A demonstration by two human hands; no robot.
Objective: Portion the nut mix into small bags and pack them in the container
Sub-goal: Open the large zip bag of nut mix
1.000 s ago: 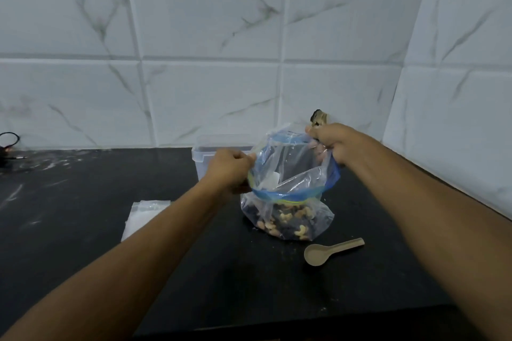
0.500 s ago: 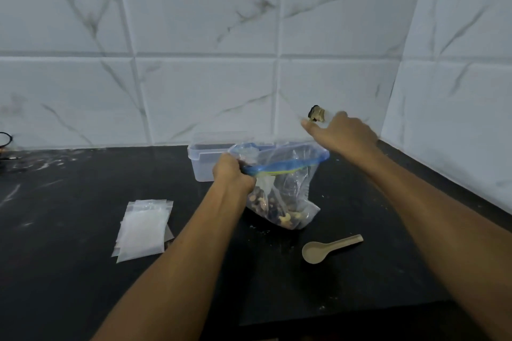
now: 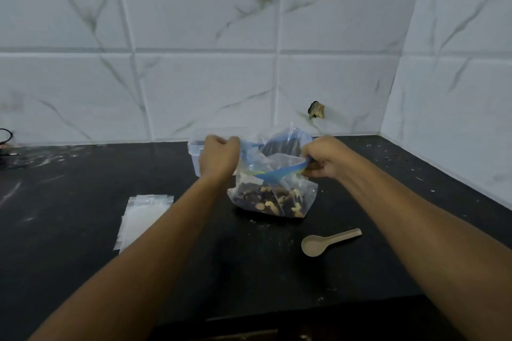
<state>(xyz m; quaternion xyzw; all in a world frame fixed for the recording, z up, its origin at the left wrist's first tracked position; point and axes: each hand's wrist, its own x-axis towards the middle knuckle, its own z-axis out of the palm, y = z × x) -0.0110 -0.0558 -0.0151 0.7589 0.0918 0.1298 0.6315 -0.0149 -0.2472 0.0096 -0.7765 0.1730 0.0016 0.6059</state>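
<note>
Both hands grip the top of the big zip bag (image 3: 273,191), one at each end of its blue seal strip. Left hand (image 3: 219,158) is curled into a fist around the left corner of the bag's mouth, knuckles toward the camera, and it hides the corner it pinches. Right hand (image 3: 322,158) is closed on the right end of the strip, with the blue band running out from under its fingers toward the middle of the bag. Between the two hands the mouth gapes, its far lip standing up higher than the near one.

The bag sits on the black counter (image 3: 83,202), bottom down, and the nut mix (image 3: 273,201) fills only its lower part: pale cashew shapes among darker pieces. Just behind the left hand stands the clear plastic container (image 3: 195,152), partly hidden by hand and bag; what it holds cannot be made out.

A stack of small clear bags (image 3: 144,219) lies flat on the counter to the left of the left forearm, well apart from the big bag. A beige spoon (image 3: 328,241) lies near the front right of the big bag, bowl up, handle pointing right and slightly away, touching neither hand

White marbled tiles cover the wall (image 3: 207,77) behind
</note>
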